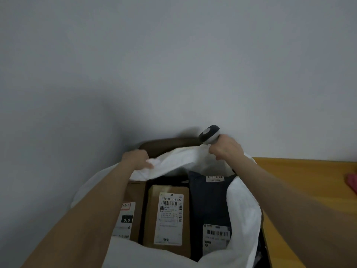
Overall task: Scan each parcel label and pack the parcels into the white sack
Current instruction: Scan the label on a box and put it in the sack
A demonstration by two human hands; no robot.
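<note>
White fabric is bunched under both your hands: your left hand [135,159] has its fingers curled over the far rim of the white sack [241,206], and your right hand [226,149] is clamped round the handle of the scanner [209,135] while also seeming to pinch the rim beside it. The sack stands just left of the wooden table [309,182], its mouth open towards you. Three parcels stand side by side inside: the left brown box [133,192], the middle brown box [168,215] and, on the right, the dark mailer [208,202], labels facing you

Your right hand is doing two jobs, and that is the weak point. Loosen it to free the cloth and the scanner may slip into the sack or onto the floor

Pull the far rim towards you too hard and the soft sack could lean, letting the parcels topple against each other

You cannot tell from here which labels have been read, so folding the rim over now could bury an unscanned one
</note>
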